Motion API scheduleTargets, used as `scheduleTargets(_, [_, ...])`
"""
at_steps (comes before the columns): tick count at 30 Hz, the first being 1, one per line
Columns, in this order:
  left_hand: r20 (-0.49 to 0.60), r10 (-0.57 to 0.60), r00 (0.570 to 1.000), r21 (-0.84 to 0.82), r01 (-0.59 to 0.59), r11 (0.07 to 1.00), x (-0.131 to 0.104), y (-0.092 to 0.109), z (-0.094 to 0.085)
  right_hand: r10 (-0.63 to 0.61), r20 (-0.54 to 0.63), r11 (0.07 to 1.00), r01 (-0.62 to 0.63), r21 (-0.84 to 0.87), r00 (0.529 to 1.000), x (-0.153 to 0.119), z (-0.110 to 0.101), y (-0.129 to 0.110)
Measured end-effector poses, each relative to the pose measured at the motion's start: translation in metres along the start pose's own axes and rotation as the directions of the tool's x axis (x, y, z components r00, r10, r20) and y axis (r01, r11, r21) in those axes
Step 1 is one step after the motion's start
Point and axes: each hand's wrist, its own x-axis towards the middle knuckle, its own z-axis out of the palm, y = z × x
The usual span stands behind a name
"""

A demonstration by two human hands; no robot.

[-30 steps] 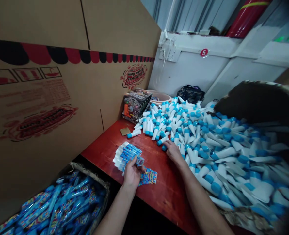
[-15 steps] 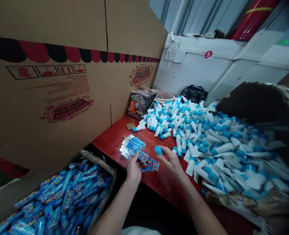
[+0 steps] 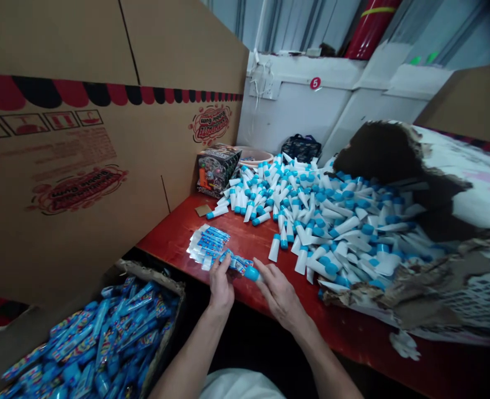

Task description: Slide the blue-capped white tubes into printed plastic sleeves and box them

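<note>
Pinched between the thumb and fingers of the left hand (image 3: 221,284) is a printed wrapper (image 3: 233,262), lifted just off the front edge of the red table (image 3: 248,244); the right hand (image 3: 278,292) closes its fingertips on a white tube (image 3: 253,274) whose blue cap points at that wrapper, so the two things nearly touch between the hands; whether the tube has entered the wrapper I cannot tell.

The tube looks light, smooth and a little squashy, likely to slip if squeezed at the tail, so the cap end or the firm shoulder seems the better hold; the wrapper looks thin and limp, best held by its edges.

Far left, below the table, an open bin (image 3: 153,274) brims with wrapped tubes (image 3: 95,343); behind it stands a big cardboard carton (image 3: 103,138); a fan of flat wrappers (image 3: 205,243) lies just beside the left hand; farther back a small printed box (image 3: 216,169) and a bowl (image 3: 253,157); to the right a great heap of bare tubes (image 3: 331,216) spills from a torn sack (image 3: 414,266), its nearest tubes close to the right hand's reach.
</note>
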Motion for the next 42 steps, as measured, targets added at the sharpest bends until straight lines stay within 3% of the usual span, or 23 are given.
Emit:
scheduleTargets(8, [-0.026, -0.041, 0.999, 0.001, 0.041, 0.999, -0.003, 0.001, 0.002, 0.036, -0.024, 0.982, -0.031, 0.188, 0.999, -0.009, -0.006, -0.002])
scheduleTargets(13, [-0.017, -0.025, 1.000, 0.023, 0.025, 0.999, -0.004, -0.004, 0.001, 0.034, -0.032, 0.981, -0.028, 0.190, 0.999, -0.010, -0.004, -0.002])
scheduleTargets(26, [0.041, -0.032, 0.999, 0.055, 0.030, 0.998, -0.003, -0.006, -0.008, -0.007, 0.055, 0.981, 0.018, -0.195, 0.998, -0.004, 0.008, -0.003])
scheduleTargets(34, [0.032, -0.026, 0.999, 0.074, 0.023, 0.997, -0.001, -0.003, -0.011, 0.007, -0.020, 0.944, -0.014, -0.330, 1.000, -0.003, 0.019, -0.005])
scheduleTargets(37, [0.034, -0.018, 0.999, 0.083, 0.015, 0.996, -0.002, -0.002, -0.012, 0.024, -0.044, 0.972, -0.033, -0.233, 0.999, -0.002, 0.023, -0.003])
scheduleTargets(42, [0.122, -0.096, 0.988, 0.069, 0.088, 0.994, -0.006, -0.002, -0.011, 0.099, -0.030, 0.977, -0.092, 0.192, 0.995, -0.001, 0.028, 0.008])
